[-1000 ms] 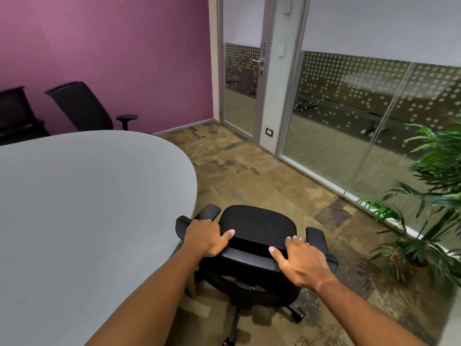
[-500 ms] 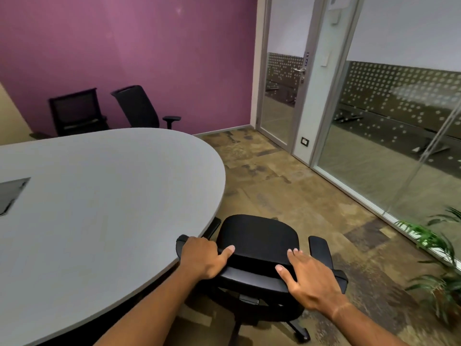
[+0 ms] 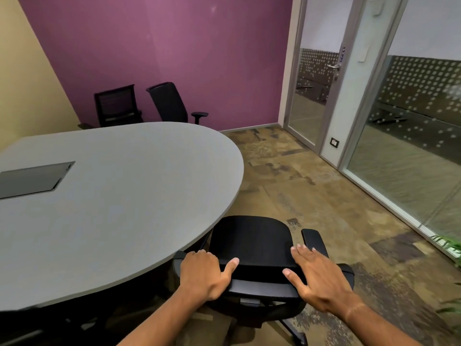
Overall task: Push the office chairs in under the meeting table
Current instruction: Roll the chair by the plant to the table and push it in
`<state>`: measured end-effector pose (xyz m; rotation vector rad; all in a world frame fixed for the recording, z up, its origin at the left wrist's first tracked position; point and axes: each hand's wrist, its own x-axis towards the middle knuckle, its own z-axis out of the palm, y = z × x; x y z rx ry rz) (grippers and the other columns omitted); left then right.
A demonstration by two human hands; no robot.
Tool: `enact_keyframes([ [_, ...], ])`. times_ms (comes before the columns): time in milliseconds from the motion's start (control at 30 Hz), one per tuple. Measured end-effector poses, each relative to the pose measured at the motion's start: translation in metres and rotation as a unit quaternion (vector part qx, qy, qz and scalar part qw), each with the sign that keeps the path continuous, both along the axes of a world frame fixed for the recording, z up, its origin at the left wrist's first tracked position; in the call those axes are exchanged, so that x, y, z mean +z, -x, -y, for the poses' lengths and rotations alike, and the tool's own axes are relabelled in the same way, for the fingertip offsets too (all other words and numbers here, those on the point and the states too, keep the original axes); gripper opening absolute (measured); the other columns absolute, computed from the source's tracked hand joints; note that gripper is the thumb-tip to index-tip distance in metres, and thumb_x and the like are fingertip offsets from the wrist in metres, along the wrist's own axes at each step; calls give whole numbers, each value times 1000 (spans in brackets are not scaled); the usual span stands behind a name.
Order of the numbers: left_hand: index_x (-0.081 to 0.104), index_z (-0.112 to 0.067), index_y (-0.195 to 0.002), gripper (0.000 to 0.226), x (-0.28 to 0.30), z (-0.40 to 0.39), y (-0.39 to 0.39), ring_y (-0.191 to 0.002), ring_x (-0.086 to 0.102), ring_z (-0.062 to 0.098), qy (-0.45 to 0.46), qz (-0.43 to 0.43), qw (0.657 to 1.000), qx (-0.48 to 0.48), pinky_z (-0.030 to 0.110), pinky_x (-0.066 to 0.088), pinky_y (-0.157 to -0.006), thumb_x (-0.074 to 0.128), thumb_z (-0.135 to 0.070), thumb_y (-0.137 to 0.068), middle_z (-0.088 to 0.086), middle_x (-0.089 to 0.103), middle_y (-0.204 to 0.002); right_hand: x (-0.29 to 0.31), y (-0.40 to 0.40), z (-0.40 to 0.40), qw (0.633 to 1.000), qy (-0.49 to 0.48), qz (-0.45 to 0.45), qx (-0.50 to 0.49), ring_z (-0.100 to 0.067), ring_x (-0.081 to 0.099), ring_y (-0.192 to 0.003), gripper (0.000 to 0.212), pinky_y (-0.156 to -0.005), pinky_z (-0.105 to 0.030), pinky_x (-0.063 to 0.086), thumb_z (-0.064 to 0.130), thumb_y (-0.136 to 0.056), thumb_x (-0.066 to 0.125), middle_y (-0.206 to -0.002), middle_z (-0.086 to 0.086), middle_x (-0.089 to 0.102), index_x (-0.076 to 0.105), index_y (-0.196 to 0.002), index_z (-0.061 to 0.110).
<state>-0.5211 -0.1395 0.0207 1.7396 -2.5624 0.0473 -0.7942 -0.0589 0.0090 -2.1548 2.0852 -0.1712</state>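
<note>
A black office chair (image 3: 252, 239) stands just below me at the rounded end of the grey meeting table (image 3: 119, 196). Its left armrest sits under the table's edge, while the right armrest (image 3: 314, 240) is out over the floor. My left hand (image 3: 203, 277) is wrapped over the left end of the chair's backrest top. My right hand (image 3: 320, 278) lies on the right end, fingers spread and curled over the rim. Two more black chairs (image 3: 172, 103) stand behind the table's far side, against the purple wall.
A dark hatch (image 3: 32, 179) is set in the tabletop at left. Glass partitions and a glass door (image 3: 314, 88) run along the right. Patterned carpet (image 3: 311, 186) lies between table and glass. Plant leaves (image 3: 451, 248) poke in at the right edge.
The view has swung left, bringing the two far chairs and the hatch in. The chair has slid closer to the table, its left armrest now under the edge. Both hands stay on the backrest.
</note>
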Motion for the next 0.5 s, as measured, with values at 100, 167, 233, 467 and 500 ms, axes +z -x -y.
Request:
enact_keyframes([
  [100, 50, -19, -51, 84, 1, -6, -6, -58, 48, 12, 5, 8, 1000, 15, 32, 41, -71, -2, -79, -79, -3, 54, -59, 0, -4, 5, 1000, 13, 1, 22, -13, 16, -149, 81, -116, -22, -2, 68, -93, 15, -161, -5, 25, 23, -154, 15],
  [167, 49, -19, -50, 86, 1, -8, -8, -55, 48, 11, 9, 10, 1000, 24, 32, 39, -68, -5, -81, -77, -3, 53, -56, 1, -6, 6, 999, 26, 9, 30, -13, 18, -148, 85, -115, -20, -4, 71, -91, 11, -160, -4, 28, 26, -154, 16],
  [233, 49, -19, -50, 87, 1, -12, -12, -54, 47, 12, 3, 16, 999, 44, 31, 37, -64, -5, -83, -76, -3, 52, -55, 0, -9, 9, 999, 33, 16, 40, -13, 20, -148, 89, -115, -19, -5, 73, -88, 7, -159, -4, 30, 28, -153, 16],
  [467, 55, -17, -70, 86, 0, -15, -21, -69, 49, 17, 7, -8, 996, 85, 33, 38, -67, 1, -84, -77, -1, 56, -73, 9, -14, 22, 995, 69, 3, 73, -23, 40, -140, 80, -116, -29, 14, 64, -92, 26, -147, -13, 48, 46, -143, 6],
  [500, 55, -17, -71, 87, -3, -15, -24, -71, 52, 17, 8, -6, 996, 93, 33, 39, -68, 1, -84, -77, -1, 57, -74, 7, -16, 24, 994, 79, 0, 78, -25, 44, -137, 78, -115, -31, 17, 63, -92, 29, -144, -14, 52, 50, -140, 5],
])
